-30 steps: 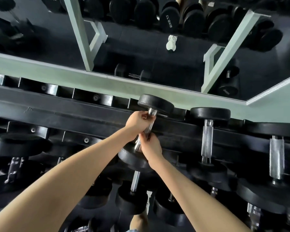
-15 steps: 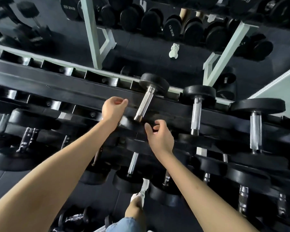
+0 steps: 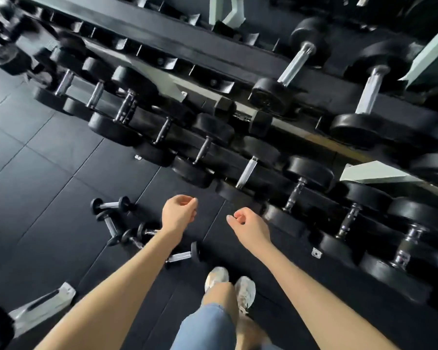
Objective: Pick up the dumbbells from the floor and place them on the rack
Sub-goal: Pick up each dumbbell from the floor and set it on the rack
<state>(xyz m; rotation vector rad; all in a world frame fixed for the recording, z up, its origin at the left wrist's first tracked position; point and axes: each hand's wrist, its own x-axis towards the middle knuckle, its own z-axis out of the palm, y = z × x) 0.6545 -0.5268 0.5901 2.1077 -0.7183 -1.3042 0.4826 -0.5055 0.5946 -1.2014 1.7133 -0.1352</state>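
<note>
On the black rubber floor [image 3: 48,160] in front of a gym rack [image 3: 213,59], a cluster of small dumbbells [image 3: 110,226] lies loose, with chrome handles pointing different ways. The nearest dumbbell [image 3: 180,255] shows just past the person's left forearm, and the others lie close together to the left of it, well short of the rack's lowest tier. The left hand [image 3: 178,214] hangs over the floor beside the cluster, fingers loosely curled and holding nothing. The right hand [image 3: 249,227], a little apart from it and nearer the rack, is likewise loosely curled and empty. Neither hand touches a weight. Behind them the rack's black rails run diagonally across the frame in several tiers, loaded with larger round-headed dumbbells [image 3: 292,66] whose black heads sit on the rails with chrome handles bridging the gap. Pale green frame members [image 3: 374,171] show between the tiers and at the upper right. Below the hands, the person's light-coloured shoes [image 3: 245,291] stand on the floor, with blue denim shorts [image 3: 208,324] at the bottom edge. A white and black object [image 3: 43,303], blurred, lies at lower left.
</note>
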